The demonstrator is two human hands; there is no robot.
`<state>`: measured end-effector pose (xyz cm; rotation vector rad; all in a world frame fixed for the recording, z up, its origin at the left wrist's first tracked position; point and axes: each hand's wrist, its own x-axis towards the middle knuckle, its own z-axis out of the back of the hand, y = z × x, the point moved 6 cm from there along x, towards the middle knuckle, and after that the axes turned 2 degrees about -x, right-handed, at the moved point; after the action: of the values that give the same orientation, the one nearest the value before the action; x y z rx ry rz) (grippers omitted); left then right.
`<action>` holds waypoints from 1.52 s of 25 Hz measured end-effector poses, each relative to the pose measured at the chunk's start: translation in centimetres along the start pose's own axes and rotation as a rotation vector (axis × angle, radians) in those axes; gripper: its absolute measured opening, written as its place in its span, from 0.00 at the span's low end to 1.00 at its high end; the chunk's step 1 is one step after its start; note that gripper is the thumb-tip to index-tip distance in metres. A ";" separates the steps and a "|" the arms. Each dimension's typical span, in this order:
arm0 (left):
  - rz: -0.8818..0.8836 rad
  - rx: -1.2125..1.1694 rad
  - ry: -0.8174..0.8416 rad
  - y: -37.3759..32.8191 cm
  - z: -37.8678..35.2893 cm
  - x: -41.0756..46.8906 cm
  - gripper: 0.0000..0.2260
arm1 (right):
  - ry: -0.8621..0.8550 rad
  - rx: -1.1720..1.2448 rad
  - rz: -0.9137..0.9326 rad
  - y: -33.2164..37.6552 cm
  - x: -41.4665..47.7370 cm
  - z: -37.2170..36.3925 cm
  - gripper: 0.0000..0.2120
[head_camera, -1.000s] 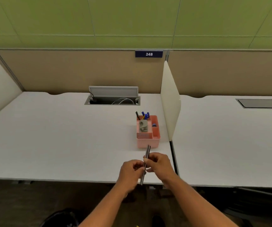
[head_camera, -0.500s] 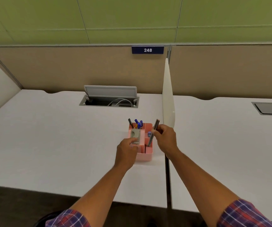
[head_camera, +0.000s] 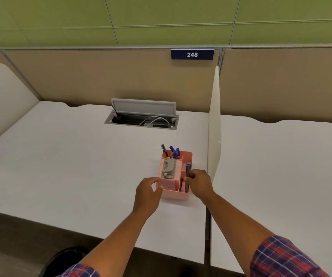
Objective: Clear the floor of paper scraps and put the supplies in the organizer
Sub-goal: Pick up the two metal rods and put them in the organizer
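Observation:
A pink organizer [head_camera: 174, 193] stands on the white desk [head_camera: 71, 166], near the divider. Blue and black pens [head_camera: 173, 151] stand in its back compartment and a grey stapler [head_camera: 168, 167] lies in the middle one. A dark metallic pen-like stick [head_camera: 187, 173] sits in the right-hand compartment, leaning lengthwise. My right hand [head_camera: 200, 183] pinches this stick at the organizer's right rim. My left hand [head_camera: 148, 191] rests against the organizer's front left corner, fingers curled on its edge.
A white divider panel [head_camera: 214, 124] rises just right of the organizer, with a second desk [head_camera: 281, 176] beyond it. An open cable hatch [head_camera: 142, 116] with white cables sits at the back. Dark floor [head_camera: 11, 246] and a black object [head_camera: 61, 258] lie below the desk edge.
My right hand has carried the stick from above the desk edge forward and lowered it into the organizer's right compartment. My left hand let go of the stick and went to the organizer's front corner.

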<state>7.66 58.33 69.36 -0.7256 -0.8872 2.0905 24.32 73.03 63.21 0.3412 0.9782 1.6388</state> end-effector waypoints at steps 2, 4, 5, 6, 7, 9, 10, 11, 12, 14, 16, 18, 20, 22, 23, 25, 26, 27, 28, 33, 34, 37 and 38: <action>0.007 0.011 -0.001 0.3 0.0 0.1 0.15 | 0.036 -0.037 -0.021 -0.5 0.9 -0.6 0.05; 0.011 0.029 0.009 0.6 -0.1 0.0 0.15 | 0.057 -0.040 -0.056 -0.9 1.5 -1.0 0.05; 0.010 0.040 0.015 0.8 -0.2 0.0 0.16 | 0.061 -0.035 -0.070 -1.0 1.7 -1.0 0.05; 0.010 0.057 0.022 1.0 -0.3 0.0 0.17 | 0.062 -0.032 -0.077 -0.9 1.8 -1.0 0.05; 0.009 0.074 0.030 1.1 -0.4 0.1 0.17 | 0.062 -0.028 -0.076 -0.9 2.0 -1.1 0.05; 0.002 0.102 0.041 1.3 -0.7 0.2 0.18 | 0.056 -0.023 -0.070 -1.2 2.2 -1.3 0.04; 0.000 0.107 0.047 1.5 -0.9 0.2 0.18 | 0.051 -0.025 -0.068 -1.3 2.1 -1.3 0.05; 0.001 0.109 0.051 1.6 -1.1 0.1 0.18 | 0.044 -0.022 -0.067 -1.5 2.2 -1.4 0.06; 0.005 0.111 0.052 1.6 -1.2 0.0 0.18 | 0.037 -0.013 -0.072 -1.7 2.1 -1.3 0.06; 0.008 0.116 0.057 1.7 -1.3 -0.2 0.18 | 0.026 0.018 -0.085 -2.0 1.8 -1.2 0.07; 0.001 0.124 0.065 1.9 -1.5 -0.3 0.19 | 0.016 0.045 -0.091 -2.1 1.4 -1.0 0.08; -0.002 0.131 0.070 2.1 -1.6 -0.5 0.19 | 0.002 0.069 -0.090 -2.3 0.8 -0.9 0.09; -0.003 0.136 0.074 2.1 -1.6 -0.8 0.20 | -0.002 0.077 -0.099 -2.7 -0.1 -1.1 0.11; -0.015 0.145 0.084 2.3 -1.6 -1.3 0.20 | -0.023 0.053 -0.100 -3.1 -1.4 -1.4 0.14; -0.022 0.154 0.091 2.4 -1.5 -1.6 0.21 | -0.051 0.026 -0.078 -3.2 -2.2 -1.6 0.15; -0.030 0.181 0.102 2.9 -1.3 -2.4 0.24 | -0.103 -0.030 -0.009 -2.8 -4.5 -1.9 0.16; -0.033 0.195 0.108 3.4 -1.1 -2.8 0.25 | -0.117 -0.049 0.023 -2.4 -5.7 -2.1 0.16; -0.034 0.213 0.118 4.0 -0.8 -3.3 0.26 | -0.129 -0.065 0.053 -2.1 -6.9 -2.5 0.17; -0.033 0.232 0.128 4.6 -0.4 -4.0 0.27 | -0.147 -0.096 0.083 -1.7 -8.3 -2.9 0.18; -0.050 0.250 0.128 7.6 2.1 -7.2 0.27 | -0.184 -0.363 0.192 0.3 -13.8 -6.1 0.30; -0.061 0.252 0.124 8.3 2.8 -7.9 0.27 | -0.172 -0.409 0.200 0.6 -14.9 -6.9 0.32; -0.102 0.270 0.131 10.8 4.9 -10.8 0.27 | -0.133 -0.526 0.223 1.3 -18.6 -9.7 0.36; -0.106 0.270 0.133 12.1 5.8 -12.0 0.27 | -0.119 -0.545 0.229 1.7 -20.2 -10.9 0.36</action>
<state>5.38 40.77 65.95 -0.6507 -0.5453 1.9917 22.28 50.09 63.21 0.1783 0.3841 1.9912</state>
